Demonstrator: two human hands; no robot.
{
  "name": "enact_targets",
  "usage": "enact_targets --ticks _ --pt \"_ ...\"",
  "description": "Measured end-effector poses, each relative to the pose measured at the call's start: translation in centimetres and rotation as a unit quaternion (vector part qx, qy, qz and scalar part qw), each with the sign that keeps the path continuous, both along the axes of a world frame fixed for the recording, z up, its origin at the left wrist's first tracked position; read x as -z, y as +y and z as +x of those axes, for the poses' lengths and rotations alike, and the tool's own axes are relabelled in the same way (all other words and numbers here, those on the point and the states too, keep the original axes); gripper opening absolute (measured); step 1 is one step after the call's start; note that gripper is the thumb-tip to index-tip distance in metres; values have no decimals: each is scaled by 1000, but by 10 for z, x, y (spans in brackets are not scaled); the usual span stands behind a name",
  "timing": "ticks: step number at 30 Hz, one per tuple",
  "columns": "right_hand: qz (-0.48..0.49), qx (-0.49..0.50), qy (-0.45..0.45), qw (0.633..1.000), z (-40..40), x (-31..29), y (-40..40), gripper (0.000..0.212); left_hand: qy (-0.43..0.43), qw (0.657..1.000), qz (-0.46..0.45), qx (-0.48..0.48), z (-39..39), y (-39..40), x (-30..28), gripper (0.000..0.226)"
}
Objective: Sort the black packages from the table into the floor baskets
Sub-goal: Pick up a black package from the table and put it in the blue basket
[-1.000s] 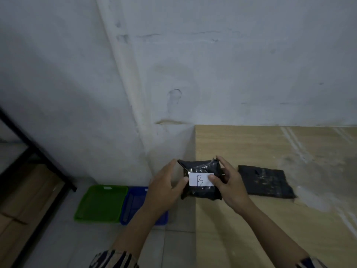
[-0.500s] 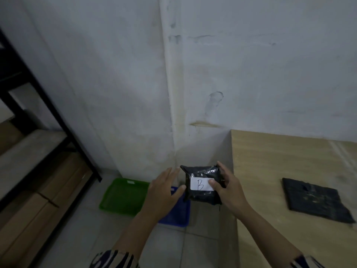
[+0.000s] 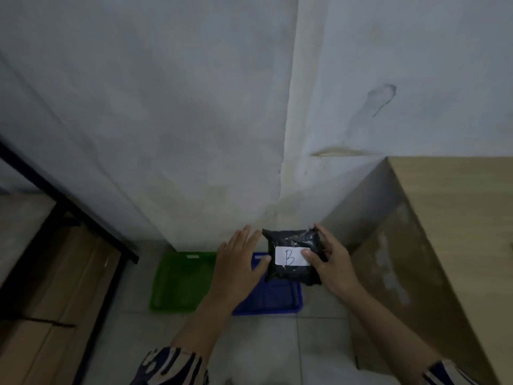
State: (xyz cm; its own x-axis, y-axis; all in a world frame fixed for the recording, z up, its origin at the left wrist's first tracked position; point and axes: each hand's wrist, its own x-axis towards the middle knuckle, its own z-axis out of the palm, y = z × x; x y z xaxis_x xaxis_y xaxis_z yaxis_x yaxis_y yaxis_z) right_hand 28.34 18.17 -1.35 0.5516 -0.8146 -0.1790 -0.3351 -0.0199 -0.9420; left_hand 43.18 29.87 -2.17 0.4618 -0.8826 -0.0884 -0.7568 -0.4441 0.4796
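Note:
My right hand [image 3: 331, 262] grips a black package [image 3: 288, 241] with a white label marked "B", held in the air above the floor baskets. My left hand [image 3: 236, 263] hovers just left of the package with fingers spread, its thumb close to the package edge; I cannot tell if it touches. Below on the floor sit a blue basket [image 3: 270, 300] and, to its left, a green basket [image 3: 181, 279]. The package hangs over the blue basket's far right part. The wooden table [image 3: 455, 218] stands to the right.
A black metal shelf frame [image 3: 72, 209] with cardboard boxes [image 3: 52, 315] stands at the left. A white wall corner rises behind the baskets. Grey floor tiles [image 3: 266, 345] lie in front of the baskets.
The view has swung left, away from the table; the second black package on the table is out of sight. The held package moved from the table's edge to above the blue basket. My left hand opened off it.

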Motion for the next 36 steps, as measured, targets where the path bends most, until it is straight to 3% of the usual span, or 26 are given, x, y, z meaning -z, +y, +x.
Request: enact_targets --ticks 9,17,25,30,36 --pt "24 31 55 998 98 162 -6 57 4 997 73 28 100 -8 171 60" --pt "61 28 62 996 155 375 -30 57 -24 993 112 7 157 -22 379 71" --pt "63 1 54 997 192 569 -37 58 -58 990 128 11 181 -35 554 64" --pt "68 -13 55 996 208 646 -40 58 -66 992 109 -6 187 -37 618 69" --pt "74 -4 59 996 226 690 -37 59 -50 995 84 -7 187 -30 657 74"
